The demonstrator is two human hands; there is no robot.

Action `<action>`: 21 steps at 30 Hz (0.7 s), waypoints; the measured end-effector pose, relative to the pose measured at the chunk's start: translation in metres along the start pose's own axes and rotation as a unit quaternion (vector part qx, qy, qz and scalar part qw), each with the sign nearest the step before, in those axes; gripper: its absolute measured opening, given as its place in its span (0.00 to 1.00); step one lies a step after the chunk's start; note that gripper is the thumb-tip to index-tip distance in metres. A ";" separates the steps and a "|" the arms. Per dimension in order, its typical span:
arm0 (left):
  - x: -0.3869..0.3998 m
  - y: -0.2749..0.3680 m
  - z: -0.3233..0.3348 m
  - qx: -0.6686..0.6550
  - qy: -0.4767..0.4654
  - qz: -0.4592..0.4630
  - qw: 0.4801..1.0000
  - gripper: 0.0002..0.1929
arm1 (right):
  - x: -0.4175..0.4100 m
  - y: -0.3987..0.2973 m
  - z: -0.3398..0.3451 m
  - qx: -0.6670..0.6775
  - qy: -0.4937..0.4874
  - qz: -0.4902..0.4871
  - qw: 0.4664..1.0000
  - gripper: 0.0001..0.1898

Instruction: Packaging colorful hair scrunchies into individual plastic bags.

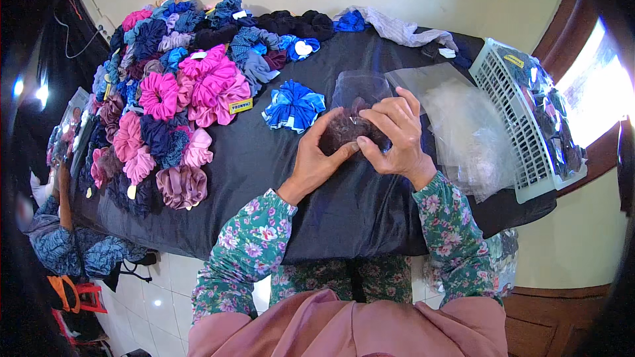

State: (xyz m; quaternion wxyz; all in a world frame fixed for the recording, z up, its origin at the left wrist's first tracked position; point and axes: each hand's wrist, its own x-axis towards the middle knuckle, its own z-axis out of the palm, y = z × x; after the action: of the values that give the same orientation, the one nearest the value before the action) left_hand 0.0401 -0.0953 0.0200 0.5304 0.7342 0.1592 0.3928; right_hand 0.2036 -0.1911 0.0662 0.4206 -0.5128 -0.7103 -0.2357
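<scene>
Both hands are on a dark brown scrunchie in a clear plastic bag, low over the black cloth. My left hand grips its left side, the thumb along the near edge. From the right, my right hand pinches the plastic with thumb and index finger, its other fingers partly raised. The bag's upper part extends away from me and looks flat. A blue and white scrunchie lies left of the bag. To the right is a loose stack of clear plastic bags.
Many scrunchies are heaped on the left of the black-covered table. A pale plastic basket with bagged items stands at the right edge. Striped fabric lies along the back. Another person sits at the far left.
</scene>
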 end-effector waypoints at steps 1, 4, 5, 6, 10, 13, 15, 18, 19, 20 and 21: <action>0.000 -0.001 0.000 0.010 0.003 0.009 1.000 0.32 | 0.001 -0.001 0.001 0.005 0.017 -0.003 1.000 0.17; 0.000 -0.003 -0.001 0.018 0.016 0.025 0.999 0.31 | 0.007 -0.006 0.000 0.007 0.030 -0.015 0.999 0.16; 0.000 -0.004 -0.001 0.017 0.025 0.033 0.999 0.30 | 0.008 -0.007 0.000 0.004 0.025 -0.024 0.999 0.15; 0.000 -0.004 -0.002 0.017 0.025 0.033 0.999 0.30 | 0.008 -0.007 0.000 0.004 0.025 -0.024 0.999 0.15; 0.002 -0.006 -0.005 0.072 0.029 0.071 0.994 0.30 | 0.004 -0.007 0.003 0.016 -0.032 -0.015 0.999 0.15; 0.002 -0.004 -0.005 0.077 0.019 0.087 0.993 0.31 | 0.001 -0.009 0.006 0.027 -0.052 -0.010 0.998 0.15; 0.003 -0.002 -0.005 0.071 0.013 0.099 0.992 0.31 | 0.001 -0.010 0.006 0.030 -0.060 -0.010 0.998 0.15; 0.003 0.000 -0.003 0.041 0.013 0.095 0.995 0.31 | 0.002 -0.010 0.005 0.032 -0.070 -0.007 0.997 0.15; 0.003 0.001 -0.002 0.017 0.007 0.072 0.997 0.30 | 0.001 -0.009 0.006 0.030 -0.048 -0.014 0.998 0.15; 0.003 0.003 -0.002 -0.007 0.002 0.049 0.999 0.29 | 0.001 -0.008 0.006 0.028 -0.026 -0.021 0.999 0.15; 0.003 0.003 -0.002 -0.007 0.003 0.049 0.999 0.29 | 0.000 -0.009 0.008 0.029 -0.026 -0.021 0.999 0.15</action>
State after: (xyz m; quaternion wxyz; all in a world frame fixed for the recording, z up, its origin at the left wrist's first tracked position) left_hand 0.0397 -0.0929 0.0245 0.5148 0.7365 0.1215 0.4216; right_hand 0.1929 -0.1880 0.0632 0.4114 -0.4911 -0.7383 -0.2109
